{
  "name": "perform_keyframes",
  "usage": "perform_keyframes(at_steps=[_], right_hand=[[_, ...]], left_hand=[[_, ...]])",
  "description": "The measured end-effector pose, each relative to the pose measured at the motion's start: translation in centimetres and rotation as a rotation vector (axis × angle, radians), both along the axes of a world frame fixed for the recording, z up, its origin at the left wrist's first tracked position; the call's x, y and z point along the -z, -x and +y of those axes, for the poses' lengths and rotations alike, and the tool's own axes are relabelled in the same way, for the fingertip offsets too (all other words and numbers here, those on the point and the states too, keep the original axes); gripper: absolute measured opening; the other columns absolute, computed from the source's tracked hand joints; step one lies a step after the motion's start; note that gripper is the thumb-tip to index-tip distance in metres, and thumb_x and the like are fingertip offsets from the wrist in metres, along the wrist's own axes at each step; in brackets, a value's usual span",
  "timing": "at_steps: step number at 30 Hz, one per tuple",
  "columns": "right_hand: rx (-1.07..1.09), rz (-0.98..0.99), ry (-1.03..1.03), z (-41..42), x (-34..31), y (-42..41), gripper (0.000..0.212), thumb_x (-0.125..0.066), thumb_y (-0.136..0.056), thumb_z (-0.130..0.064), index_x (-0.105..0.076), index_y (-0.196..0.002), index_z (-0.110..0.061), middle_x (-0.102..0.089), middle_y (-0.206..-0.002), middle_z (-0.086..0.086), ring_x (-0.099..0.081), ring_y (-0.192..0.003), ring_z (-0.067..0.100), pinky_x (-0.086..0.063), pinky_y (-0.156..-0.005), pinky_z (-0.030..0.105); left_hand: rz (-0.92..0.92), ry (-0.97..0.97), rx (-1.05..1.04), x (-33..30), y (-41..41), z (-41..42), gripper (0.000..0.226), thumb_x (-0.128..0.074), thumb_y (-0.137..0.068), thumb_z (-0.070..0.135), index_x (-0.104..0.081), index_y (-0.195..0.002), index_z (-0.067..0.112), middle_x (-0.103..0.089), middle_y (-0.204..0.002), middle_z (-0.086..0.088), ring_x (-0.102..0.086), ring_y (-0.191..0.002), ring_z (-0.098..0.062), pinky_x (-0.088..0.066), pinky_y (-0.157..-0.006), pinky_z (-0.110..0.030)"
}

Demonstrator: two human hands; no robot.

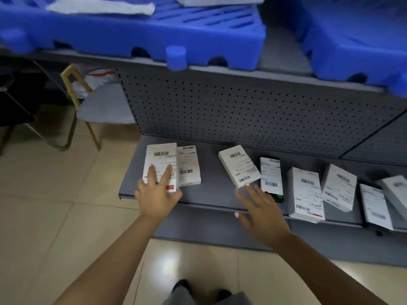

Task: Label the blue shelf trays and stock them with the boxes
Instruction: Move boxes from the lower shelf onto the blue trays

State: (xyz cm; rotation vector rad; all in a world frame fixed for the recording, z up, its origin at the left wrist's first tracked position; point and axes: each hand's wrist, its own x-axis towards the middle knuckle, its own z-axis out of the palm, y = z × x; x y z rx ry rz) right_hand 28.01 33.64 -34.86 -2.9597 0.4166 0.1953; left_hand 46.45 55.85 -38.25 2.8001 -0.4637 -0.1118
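Grey pegboard shelving (253,111) fills the far side of the scene over pale floor tiles (44,205), with a folding chair (88,106) off to the left. Up top, two blue shelf trays sit on the upper shelf: the left tray (154,34) with a white sheet (101,7) lying on it, and the right tray (356,36) partly out of view; whether either carries a label cannot be told from here. Below, the low grey shelf (211,190) holds a loose row of white boxes with barcode stickers, running from the left box (160,159) past its neighbour (189,166), a tilted box (239,165), a dark-edged box (271,175), and several more boxes (306,194) toward the right, some leaning and blurred. The left hand (157,194) rests flat on the left box, fingers straight and spread, pressing rather than gripping. The right hand (262,208) hovers released, fingers extended toward the near corner of the tilted box, seemingly just short of it. None of the boxes looks stocked in a tray yet. The risk, as I judge it, is that the tilted box gets nudged into the dark-edged one it touches, or that the left box, already at the shelf's near lip, slides off under a flat push before it is properly gripped.
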Motion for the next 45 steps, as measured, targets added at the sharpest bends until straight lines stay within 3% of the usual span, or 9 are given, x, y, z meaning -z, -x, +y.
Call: perform_keyframes(at_steps=[9,12,15,18,24,31,35,42,45], right_hand=[[0.161,0.055,0.065,-6.2,-2.5,6.7,0.059,-0.045,-0.085,-0.046,-0.048,-0.136,-0.018,-0.047,-0.140,0.016,-0.043,-0.129,0.039,-0.041,-0.098,0.054],[0.173,0.085,0.080,-9.1,-1.9,9.4,0.063,-0.032,-0.087,-0.051,-0.043,-0.140,-0.019,-0.041,-0.144,0.016,-0.035,-0.134,0.038,-0.035,-0.104,0.054],[0.168,0.094,0.069,-11.9,-1.3,11.1,0.068,-0.022,-0.088,-0.055,-0.028,-0.147,-0.021,-0.024,-0.154,0.013,-0.017,-0.143,0.034,-0.022,-0.112,0.052],[0.188,0.174,0.054,-14.7,0.0,12.1,0.067,-0.029,-0.094,-0.055,-0.005,-0.150,-0.029,-0.001,-0.159,0.004,0.006,-0.145,0.025,-0.005,-0.116,0.047],[0.109,0.313,0.106,-18.5,3.6,11.0,0.076,-0.027,-0.091,-0.064,0.012,-0.148,-0.031,0.013,-0.158,0.005,0.014,-0.143,0.032,-0.008,-0.112,0.060],[0.208,0.278,-0.005,-19.8,8.7,7.1,0.088,-0.025,-0.080,-0.079,0.013,-0.147,-0.036,0.023,-0.155,0.003,0.021,-0.141,0.034,-0.013,-0.103,0.070],[0.238,0.223,-0.047,-20.0,9.4,6.2,0.082,-0.039,-0.084,-0.067,0.005,-0.147,-0.039,0.013,-0.158,0.003,0.013,-0.143,0.033,-0.023,-0.102,0.067],[0.122,0.106,0.022,-19.7,4.5,8.0,0.071,-0.042,-0.086,-0.054,-0.013,-0.148,-0.037,-0.002,-0.158,0.001,0.001,-0.144,0.027,-0.022,-0.104,0.064],[0.105,0.049,0.004,-18.4,1.3,8.7,0.074,-0.031,-0.078,-0.059,-0.020,-0.147,-0.035,-0.010,-0.158,0.001,-0.001,-0.144,0.024,-0.023,-0.104,0.061]], left_hand=[[-0.088,-0.004,0.277,-3.8,5.7,-7.1,0.077,-0.051,-0.066,0.055,-0.044,-0.139,0.033,-0.036,-0.145,-0.015,-0.043,-0.107,-0.048,-0.045,-0.075,-0.055],[-0.068,0.013,0.309,-3.6,8.5,-10.3,0.077,-0.041,-0.067,0.060,-0.042,-0.139,0.033,-0.037,-0.145,-0.014,-0.041,-0.110,-0.049,-0.044,-0.077,-0.058],[-0.054,0.034,0.314,-3.2,11.4,-13.0,0.077,-0.039,-0.068,0.061,-0.039,-0.141,0.035,-0.035,-0.146,-0.014,-0.040,-0.112,-0.049,-0.042,-0.080,-0.058],[-0.063,0.050,0.310,-3.0,14.0,-15.3,0.077,-0.040,-0.068,0.061,-0.036,-0.141,0.037,-0.035,-0.147,-0.012,-0.039,-0.114,-0.049,-0.041,-0.082,-0.056],[-0.096,0.066,0.275,-1.1,17.2,-18.0,0.074,-0.045,-0.065,0.056,-0.038,-0.137,0.039,-0.040,-0.143,-0.011,-0.042,-0.111,-0.048,-0.042,-0.079,-0.055],[-0.130,0.050,0.211,1.7,17.8,-18.8,0.074,-0.050,-0.064,0.054,-0.041,-0.136,0.038,-0.040,-0.143,-0.009,-0.043,-0.109,-0.044,-0.043,-0.076,-0.053],[-0.119,0.014,0.189,2.4,17.7,-18.5,0.074,-0.049,-0.064,0.053,-0.044,-0.136,0.038,-0.041,-0.144,-0.008,-0.043,-0.109,-0.042,-0.043,-0.075,-0.051],[-0.048,0.011,0.186,-0.6,18.7,-16.6,0.072,-0.047,-0.065,0.054,-0.042,-0.135,0.039,-0.043,-0.142,-0.009,-0.045,-0.107,-0.045,-0.044,-0.074,-0.053],[-0.050,0.021,0.203,-2.9,18.8,-15.5,0.071,-0.048,-0.065,0.054,-0.044,-0.134,0.037,-0.043,-0.141,-0.010,-0.045,-0.107,-0.045,-0.045,-0.074,-0.054]])
